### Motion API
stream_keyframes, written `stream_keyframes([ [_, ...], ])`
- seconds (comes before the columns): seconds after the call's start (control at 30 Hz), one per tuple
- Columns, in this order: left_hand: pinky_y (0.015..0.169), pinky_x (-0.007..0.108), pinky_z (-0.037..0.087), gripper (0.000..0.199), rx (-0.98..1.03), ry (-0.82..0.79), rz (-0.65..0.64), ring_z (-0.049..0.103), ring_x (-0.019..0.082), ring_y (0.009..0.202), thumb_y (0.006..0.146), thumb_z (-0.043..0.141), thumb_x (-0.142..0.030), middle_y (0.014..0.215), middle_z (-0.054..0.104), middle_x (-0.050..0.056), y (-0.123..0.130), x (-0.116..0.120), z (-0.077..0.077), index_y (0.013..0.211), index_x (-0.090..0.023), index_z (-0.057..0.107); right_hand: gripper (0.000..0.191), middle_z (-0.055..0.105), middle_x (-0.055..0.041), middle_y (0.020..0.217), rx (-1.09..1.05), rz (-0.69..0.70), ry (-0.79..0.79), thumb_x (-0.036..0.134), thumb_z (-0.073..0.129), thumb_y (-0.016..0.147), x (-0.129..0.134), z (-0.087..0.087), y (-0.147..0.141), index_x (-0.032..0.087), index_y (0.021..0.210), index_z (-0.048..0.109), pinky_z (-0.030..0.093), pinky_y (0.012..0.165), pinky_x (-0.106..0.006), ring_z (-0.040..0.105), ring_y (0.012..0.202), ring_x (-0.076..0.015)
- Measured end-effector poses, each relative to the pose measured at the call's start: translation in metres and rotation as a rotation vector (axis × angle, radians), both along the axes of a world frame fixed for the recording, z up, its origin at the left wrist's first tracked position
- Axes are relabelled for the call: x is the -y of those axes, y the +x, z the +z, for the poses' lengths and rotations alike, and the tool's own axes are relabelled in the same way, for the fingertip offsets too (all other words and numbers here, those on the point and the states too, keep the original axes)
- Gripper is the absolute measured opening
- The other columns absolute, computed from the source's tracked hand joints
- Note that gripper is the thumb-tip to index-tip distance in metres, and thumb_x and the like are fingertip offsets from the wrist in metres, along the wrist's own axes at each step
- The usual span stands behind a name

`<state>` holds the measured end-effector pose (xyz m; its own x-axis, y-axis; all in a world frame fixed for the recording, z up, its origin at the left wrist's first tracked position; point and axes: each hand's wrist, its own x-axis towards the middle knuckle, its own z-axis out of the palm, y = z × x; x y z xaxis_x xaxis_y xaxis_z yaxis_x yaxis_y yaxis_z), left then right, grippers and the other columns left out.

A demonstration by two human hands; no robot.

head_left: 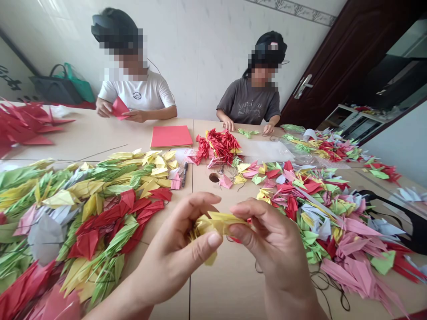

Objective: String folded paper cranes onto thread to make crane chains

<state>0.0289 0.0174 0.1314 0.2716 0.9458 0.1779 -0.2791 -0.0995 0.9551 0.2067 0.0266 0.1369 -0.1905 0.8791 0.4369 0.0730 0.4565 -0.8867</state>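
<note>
A layered yellow piece of folded paper (pixel 218 221) sits between the two bare hands, above the pale wooden table (pixel 216 289). The left hand (pixel 173 249) grips its left part: the thumb lies across the near side while the other fingers curl over and behind, hiding some of the paper. A yellow tip shows below that thumb. The right hand (pixel 276 240) pinches the right end, index finger on top and thumb against the near side; its remaining fingers bend inward, partly out of sight.

Left of the hands spreads a heap of green, yellow, red and white folded paper (pixel 86 240); to the right is another, largely pink, red and green mixed pile (pixel 356 244). Beyond the hands lie a black pen (pixel 184 174), a bunch of red folded paper (pixel 220 146) and a flat stack of red sheets (pixel 171 136). Across the table, a person in a white T-shirt (pixel 155 91) holds a red paper, and a person in a dark grey T-shirt (pixel 248 102) has both hands near a small green folded piece (pixel 248 133).
</note>
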Motion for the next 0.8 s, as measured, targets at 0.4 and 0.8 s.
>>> stream_keyframes([
  [0.4, 0.058, 0.013, 0.047, 0.021, 0.255, -0.273, -0.112, 0.051, 0.007, 0.068, 0.076, 0.077, -0.028, 0.083, 0.057, -0.001, -0.003, -0.012, 0.001, 0.094, -0.025, 0.067, 0.020, 0.068, 0.0036, 0.080, -0.222, -0.009, -0.102, 0.023, 0.067, 0.089, -0.009, -0.005, 0.004, 0.034, 0.106, 0.069, 0.051, 0.058, -0.014, 0.060, 0.066, -0.0070],
  [0.8, 0.063, 0.013, 0.047, 0.009, 0.100, 0.028, 0.227, 0.054, 0.008, 0.074, 0.086, 0.068, -0.018, 0.087, 0.060, -0.002, -0.004, -0.004, 0.000, 0.084, -0.027, 0.070, 0.016, 0.065, 0.0026, 0.096, -0.036, 0.056, -0.017, 0.018, 0.061, 0.092, -0.005, 0.001, 0.005, 0.031, 0.101, 0.063, 0.054, 0.065, -0.018, 0.062, 0.080, -0.0095],
])
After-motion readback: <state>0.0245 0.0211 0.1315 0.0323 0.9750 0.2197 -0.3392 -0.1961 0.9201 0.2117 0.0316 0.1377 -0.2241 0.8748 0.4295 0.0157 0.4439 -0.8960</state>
